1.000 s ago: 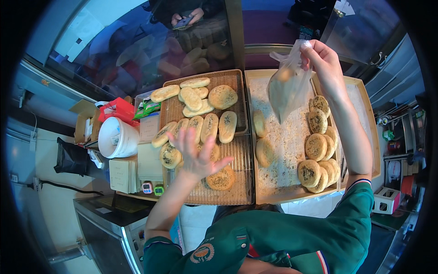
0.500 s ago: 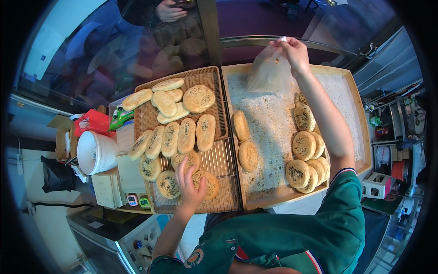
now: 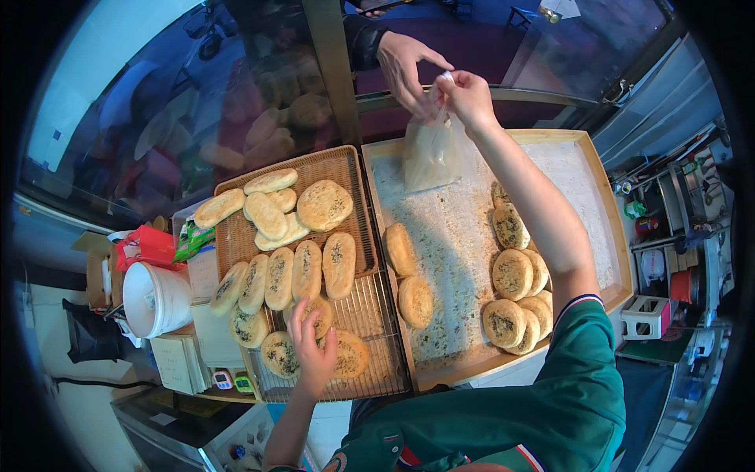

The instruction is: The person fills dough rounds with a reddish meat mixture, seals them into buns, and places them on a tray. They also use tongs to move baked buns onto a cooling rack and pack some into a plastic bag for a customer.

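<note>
My right hand [image 3: 469,98] reaches out over the wooden tray and pinches the gathered top of a translucent plastic bag [image 3: 432,164]. Something pale sits inside the bag, too blurred to name. Another person's hand [image 3: 403,69] comes through the window opening and meets the bag's top beside my fingers. My left hand [image 3: 312,354], fingers spread, hovers at the round flatbreads [image 3: 350,355] on the wire rack [image 3: 366,315]; whether it touches them I cannot tell. Oval flatbreads [image 3: 279,278] with dark seeds lie in a row just beyond it.
A wicker tray [image 3: 228,250] holds plain flatbreads at the back left. More round breads [image 3: 513,274] lean in stacks in the wooden tray [image 3: 621,271]. Left of the rack are a white bucket [image 3: 161,303], paper stacks [image 3: 174,363] and small timers [image 3: 243,383]. Window glass and frame [image 3: 326,47] border the far side.
Another person's hand has come in through the opening to the bag. My right hand and the bag appear shifted left in the picture. My left hand stays over the rack, fingers apart.
</note>
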